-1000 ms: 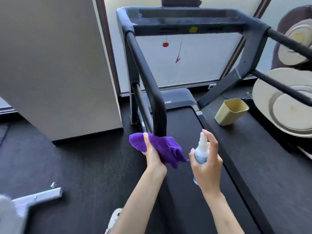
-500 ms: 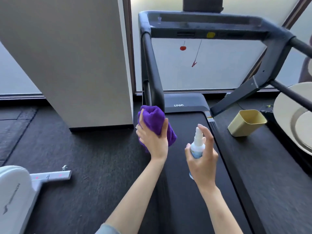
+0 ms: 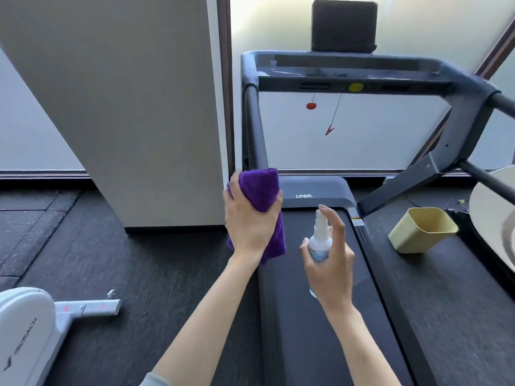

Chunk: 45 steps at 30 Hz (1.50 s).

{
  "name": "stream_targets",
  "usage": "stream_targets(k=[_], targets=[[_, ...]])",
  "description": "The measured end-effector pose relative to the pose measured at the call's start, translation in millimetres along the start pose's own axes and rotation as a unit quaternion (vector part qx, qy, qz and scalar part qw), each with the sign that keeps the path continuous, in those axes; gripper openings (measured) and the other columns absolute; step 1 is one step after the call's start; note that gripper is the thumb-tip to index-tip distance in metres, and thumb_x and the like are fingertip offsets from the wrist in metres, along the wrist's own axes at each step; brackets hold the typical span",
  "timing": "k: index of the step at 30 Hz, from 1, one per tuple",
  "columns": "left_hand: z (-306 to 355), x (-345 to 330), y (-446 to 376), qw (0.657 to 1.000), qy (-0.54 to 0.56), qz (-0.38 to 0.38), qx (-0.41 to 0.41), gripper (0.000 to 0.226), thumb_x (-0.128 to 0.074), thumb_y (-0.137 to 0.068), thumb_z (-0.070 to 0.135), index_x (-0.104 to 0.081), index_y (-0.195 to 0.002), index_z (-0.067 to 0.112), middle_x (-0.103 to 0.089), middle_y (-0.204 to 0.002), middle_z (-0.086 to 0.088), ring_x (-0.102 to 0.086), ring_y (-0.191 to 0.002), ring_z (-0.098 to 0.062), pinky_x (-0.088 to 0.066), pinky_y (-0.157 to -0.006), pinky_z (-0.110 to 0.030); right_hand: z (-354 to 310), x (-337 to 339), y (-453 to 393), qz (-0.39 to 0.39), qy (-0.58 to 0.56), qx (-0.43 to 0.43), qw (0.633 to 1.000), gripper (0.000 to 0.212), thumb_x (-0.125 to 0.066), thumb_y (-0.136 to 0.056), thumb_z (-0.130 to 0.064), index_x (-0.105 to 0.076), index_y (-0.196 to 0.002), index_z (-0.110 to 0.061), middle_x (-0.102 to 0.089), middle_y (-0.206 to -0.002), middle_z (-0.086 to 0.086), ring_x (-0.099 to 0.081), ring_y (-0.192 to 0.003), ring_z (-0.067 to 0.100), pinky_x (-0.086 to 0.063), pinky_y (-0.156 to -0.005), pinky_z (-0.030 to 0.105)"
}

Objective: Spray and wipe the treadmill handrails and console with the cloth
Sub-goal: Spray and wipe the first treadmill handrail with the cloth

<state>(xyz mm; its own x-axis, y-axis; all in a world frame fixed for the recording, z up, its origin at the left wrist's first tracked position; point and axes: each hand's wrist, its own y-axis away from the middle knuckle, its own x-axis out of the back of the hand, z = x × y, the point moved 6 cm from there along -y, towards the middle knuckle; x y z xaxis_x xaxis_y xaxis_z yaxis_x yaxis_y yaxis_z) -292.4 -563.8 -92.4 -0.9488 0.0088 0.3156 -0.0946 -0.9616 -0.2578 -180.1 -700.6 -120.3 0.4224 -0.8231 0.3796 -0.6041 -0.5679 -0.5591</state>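
My left hand [image 3: 248,221] grips a purple cloth [image 3: 262,190], which is wrapped around the lower end of the treadmill's left handrail [image 3: 255,126]. My right hand [image 3: 331,263] holds a small white spray bottle [image 3: 320,238] upright over the belt, index finger arched above the nozzle. The dark console [image 3: 362,76] spans the top, with a yellow button on its front and a black tablet-like block standing on it. The right handrail [image 3: 504,103] runs off the right edge.
A grey pillar [image 3: 145,107] stands close to the left of the handrail. A yellow bin [image 3: 420,232] lies tilted on the floor to the right, beside round cream objects [image 3: 493,207]. A white machine [image 3: 30,330] sits at the lower left. A red safety clip [image 3: 329,130] hangs under the console.
My left hand closed the cloth around the left handrail's end and slid it up the rail. The view tilted up and left. My right hand kept the bottle steady.
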Motion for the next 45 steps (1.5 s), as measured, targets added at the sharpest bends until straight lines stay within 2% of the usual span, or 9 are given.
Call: stream_targets(k=[6,10,14,20,23,27,34,41,45], targets=[[-5,-12,-49,0.975,0.08,-0.145,0.15,0.069,-0.081,-0.066,0.047,-0.044,-0.122,0.031,-0.06,-0.115,0.004,-0.061,-0.101,-0.018,-0.05,-0.093,-0.039,-3,-13,-37,-0.023,0.007,0.011,1.0,0.073,-0.068,-0.08,0.002,-0.039,-0.132,-0.041,-0.054,-0.088,-0.014,-0.053,-0.062,-0.002,-0.04,-0.062,0.005],[-3,-26,-82,0.948,0.119,-0.207,0.212,0.074,-0.085,-0.059,0.039,-0.051,-0.119,0.012,-0.067,-0.108,-0.012,-0.067,-0.093,-0.031,-0.055,-0.087,-0.049,-3,-23,-59,-0.017,0.008,0.024,1.0,0.072,-0.068,-0.081,0.001,-0.04,-0.132,-0.041,-0.057,-0.088,-0.011,-0.051,-0.06,-0.004,-0.041,-0.06,0.009],[-2,-43,-115,0.93,0.143,-0.247,0.233,0.065,-0.086,-0.066,0.023,-0.053,-0.118,0.002,-0.067,-0.106,-0.02,-0.067,-0.077,-0.028,-0.056,-0.065,-0.035,1,-31,-76,0.008,0.018,0.019,1.0,0.071,-0.067,-0.08,0.004,-0.042,-0.133,-0.037,-0.056,-0.094,-0.016,-0.053,-0.062,0.002,-0.041,-0.061,0.005],[-8,-60,-148,0.902,0.213,-0.262,0.269,0.028,-0.082,-0.071,0.01,-0.061,-0.09,0.008,-0.066,-0.084,-0.014,-0.062,-0.064,-0.024,-0.052,-0.059,-0.029,-3,-54,-102,0.014,0.037,0.017,0.999,0.073,-0.067,-0.079,0.004,-0.04,-0.133,-0.038,-0.049,-0.112,-0.042,-0.055,-0.069,0.001,-0.044,-0.067,0.009],[-9,-65,-157,0.887,0.243,-0.258,0.296,0.036,-0.081,-0.07,0.008,-0.063,-0.1,0.004,-0.067,-0.084,-0.014,-0.063,-0.063,-0.024,-0.053,-0.056,-0.028,-7,-58,-110,0.022,0.043,0.024,0.999,0.073,-0.068,-0.078,0.003,-0.04,-0.133,-0.036,-0.052,-0.108,-0.031,-0.054,-0.066,0.008,-0.047,-0.065,0.016],[-12,-69,-161,0.883,0.238,-0.263,0.308,0.032,-0.082,-0.069,0.007,-0.064,-0.095,0.004,-0.068,-0.075,-0.011,-0.064,-0.052,-0.02,-0.052,-0.047,-0.024,-4,-55,-117,0.025,0.039,0.029,0.999,0.072,-0.068,-0.078,0.003,-0.041,-0.133,-0.034,-0.055,-0.105,-0.019,-0.052,-0.066,0.004,-0.043,-0.065,0.009],[-16,-71,-161,0.891,0.225,-0.258,0.299,0.032,-0.082,-0.07,0.009,-0.064,-0.096,0.005,-0.069,-0.086,-0.016,-0.065,-0.069,-0.028,-0.056,-0.071,-0.037,12,-60,-139,-0.006,0.01,0.024,1.0,0.075,-0.069,-0.077,0.002,-0.039,-0.133,-0.038,-0.051,-0.079,-0.022,-0.053,-0.06,-0.002,-0.039,-0.06,0.004],[-22,-67,-157,0.902,0.196,-0.238,0.302,0.026,-0.081,-0.071,0.015,-0.069,-0.091,0.005,-0.072,-0.079,-0.012,-0.068,-0.063,-0.024,-0.056,-0.065,-0.032,20,-70,-175,-0.087,-0.06,0.072,0.992,0.075,-0.068,-0.079,0.002,-0.038,-0.135,-0.037,-0.065,-0.114,-0.002,-0.054,-0.068,-0.004,-0.045,-0.068,0.009],[-15,-57,-149,0.905,0.149,-0.201,0.345,0.03,-0.084,-0.068,0.022,-0.07,-0.088,0.006,-0.074,-0.08,-0.013,-0.069,-0.066,-0.026,-0.057,-0.072,-0.035,25,-50,-184,-0.169,-0.086,0.019,0.982,0.076,-0.067,-0.081,0.001,-0.037,-0.135,-0.042,-0.065,-0.103,-0.009,-0.06,-0.069,0.006,-0.053,-0.07,0.025]])
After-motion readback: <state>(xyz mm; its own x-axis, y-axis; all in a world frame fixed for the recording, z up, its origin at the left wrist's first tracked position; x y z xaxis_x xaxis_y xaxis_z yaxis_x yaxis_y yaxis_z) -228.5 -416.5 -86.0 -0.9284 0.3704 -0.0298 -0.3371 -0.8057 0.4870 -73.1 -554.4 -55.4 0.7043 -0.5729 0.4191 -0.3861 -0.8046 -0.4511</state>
